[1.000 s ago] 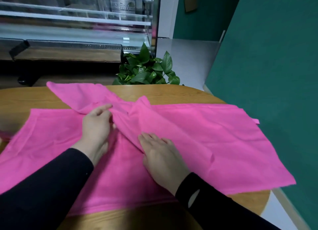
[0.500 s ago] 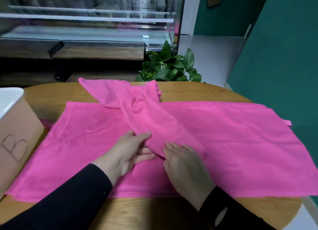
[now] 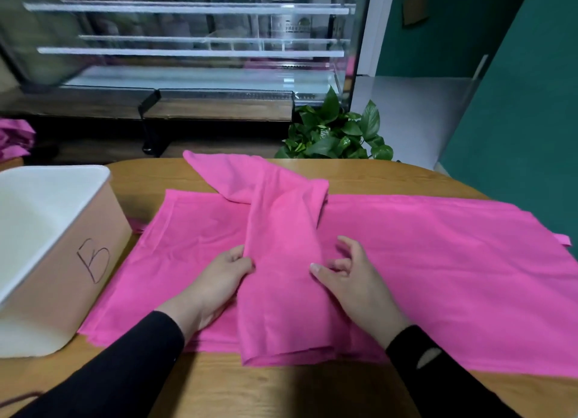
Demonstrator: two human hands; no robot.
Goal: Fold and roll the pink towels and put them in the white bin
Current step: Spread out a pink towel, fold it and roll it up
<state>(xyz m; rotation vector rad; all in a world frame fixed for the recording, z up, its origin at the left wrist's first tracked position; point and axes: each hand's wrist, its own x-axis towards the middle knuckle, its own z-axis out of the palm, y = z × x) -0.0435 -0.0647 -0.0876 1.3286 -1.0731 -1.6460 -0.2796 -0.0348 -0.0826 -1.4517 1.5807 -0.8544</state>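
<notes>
A long folded pink towel [image 3: 281,280] lies lengthwise across a second pink towel [image 3: 438,277] that is spread flat on the wooden table [image 3: 281,389]. My left hand [image 3: 215,286] grips the strip's left edge with thumb and curled fingers. My right hand [image 3: 350,280] rests on the strip's right side, fingers loosely bent, its thumb tip on the cloth. The white bin [image 3: 62,255], marked with a hand-drawn B on its side, stands at the left and looks empty.
A leafy green plant [image 3: 334,133] stands just behind the table's far edge. A glass display case [image 3: 194,51] fills the background. More pink cloth [image 3: 14,139] lies at the far left. A teal wall [image 3: 525,120] runs along the right.
The folded strip has been drawn toward me, so its near end now reaches the table's front edge. Both hands moved to its two sides. The view shifted, bringing the white bin in.
</notes>
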